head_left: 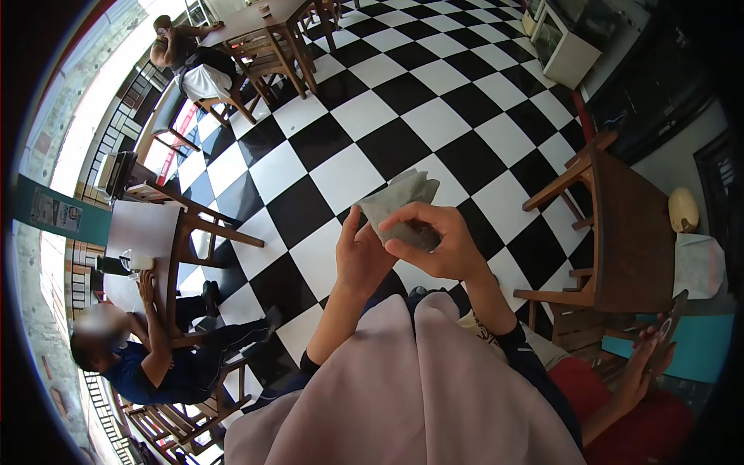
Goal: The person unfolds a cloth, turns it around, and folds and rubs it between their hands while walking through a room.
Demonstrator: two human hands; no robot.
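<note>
Both hands are raised in front of my chest around a crumpled grey-green paper wrapper [403,195] with pointed, folded upper edges. My right hand [443,242] curls over its near side, thumb and fingers bent around it. My left hand [363,252] is against the wrapper's left side, thumb up and fingers partly hidden behind it. A dark gap shows between the right thumb and index finger; what the wrapper contains, if anything, cannot be made out.
A seated person [163,349] leans on a table [143,225] at left. Another person [194,58] sits by a wooden table [244,23] farther back. At right, a person's hand [647,353] holds a phone beside a brown table [632,232]. The floor [325,143] is checkered.
</note>
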